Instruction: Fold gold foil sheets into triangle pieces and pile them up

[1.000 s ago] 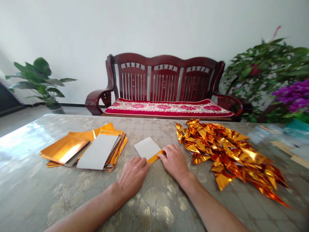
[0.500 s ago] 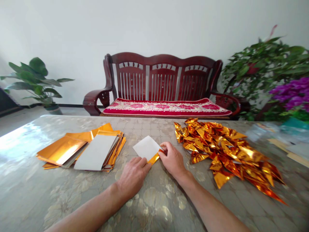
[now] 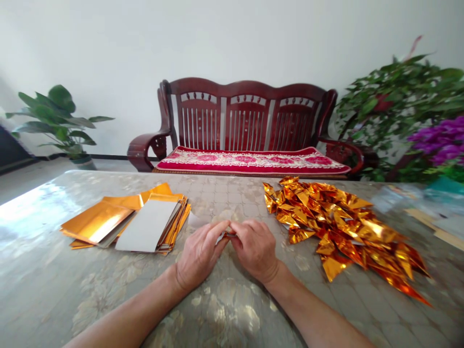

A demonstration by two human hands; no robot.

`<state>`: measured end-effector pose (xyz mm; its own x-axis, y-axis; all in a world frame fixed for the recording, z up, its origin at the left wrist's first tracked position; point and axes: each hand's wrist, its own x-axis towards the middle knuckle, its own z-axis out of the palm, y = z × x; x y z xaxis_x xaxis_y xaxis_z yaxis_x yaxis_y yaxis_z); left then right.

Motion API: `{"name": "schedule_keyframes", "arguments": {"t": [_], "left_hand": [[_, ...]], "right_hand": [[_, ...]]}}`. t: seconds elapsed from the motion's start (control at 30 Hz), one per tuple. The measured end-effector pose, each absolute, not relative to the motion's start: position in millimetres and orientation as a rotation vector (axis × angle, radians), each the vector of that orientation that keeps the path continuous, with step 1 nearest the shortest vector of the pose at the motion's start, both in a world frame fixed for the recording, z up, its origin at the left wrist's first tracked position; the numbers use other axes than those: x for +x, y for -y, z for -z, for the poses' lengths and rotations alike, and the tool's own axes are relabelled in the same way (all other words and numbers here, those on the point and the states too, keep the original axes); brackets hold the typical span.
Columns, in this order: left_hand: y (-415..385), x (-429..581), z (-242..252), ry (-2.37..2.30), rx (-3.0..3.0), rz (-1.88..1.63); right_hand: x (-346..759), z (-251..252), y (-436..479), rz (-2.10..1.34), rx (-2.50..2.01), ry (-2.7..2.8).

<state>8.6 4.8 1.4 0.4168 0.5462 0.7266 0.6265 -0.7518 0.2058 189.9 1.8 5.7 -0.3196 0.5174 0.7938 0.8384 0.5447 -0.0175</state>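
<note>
At the middle of the table, my left hand [image 3: 203,251] and my right hand [image 3: 255,249] meet at the fingertips, both closed on one sheet of foil paper. A pale corner of the paper [image 3: 195,220] sticks out beyond my left fingers; most of the sheet is hidden by the hands. To the left lies a stack of flat sheets, with a grey-white sheet [image 3: 148,226] on top and gold sheets [image 3: 97,220] fanned beside it. A heap of folded gold foil pieces [image 3: 326,212] spreads over the table to the right.
The table [image 3: 108,295] has a patterned, shiny cover. Clear plastic bags [image 3: 395,197] and tan strips [image 3: 449,239] lie at its right edge. Beyond it stand a dark red wooden bench [image 3: 246,116], a potted plant [image 3: 60,118] on the left, and foliage with purple flowers [image 3: 440,140] on the right.
My hands have come together over the paper, which now shows much less of its pale face. My left hand has risen off its flatter pose. The whole view has shifted slightly.
</note>
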Motion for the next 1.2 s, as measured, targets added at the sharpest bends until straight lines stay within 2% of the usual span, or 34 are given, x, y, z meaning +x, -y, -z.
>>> {"name": "schedule_keyframes", "arguments": {"t": [0.23,0.4,0.53,0.63,0.77,0.83,1.03,1.2], "left_hand": [[-8,7,-3,1.045,-2.639,1.372],[-9,7,-7,1.002,-2.57,1.828],[-17,5,-1,1.185,-2.586,1.96],[-22,-1,2,1.331,-2.654,1.759],[-18,-5,-2,1.448,-2.722,1.089],[-15,-4,-4,1.443,-2.738,0.883],[-26,-2,3,1.367,-2.753,0.722],[-34,-6,6,1.468,-2.813,0.705]], "right_hand": [[190,-5,0,0.444,-1.108,1.996],[195,-8,-5,0.355,-1.125,1.972],[205,-9,-9,0.388,-1.144,1.974],[210,-7,-12,0.46,-1.174,2.02],[212,-5,-14,0.525,-1.231,2.114],[211,-3,-14,0.528,-1.257,2.169],[208,3,-17,0.444,-1.256,2.29],[211,9,-21,0.175,-1.251,2.318]]}}
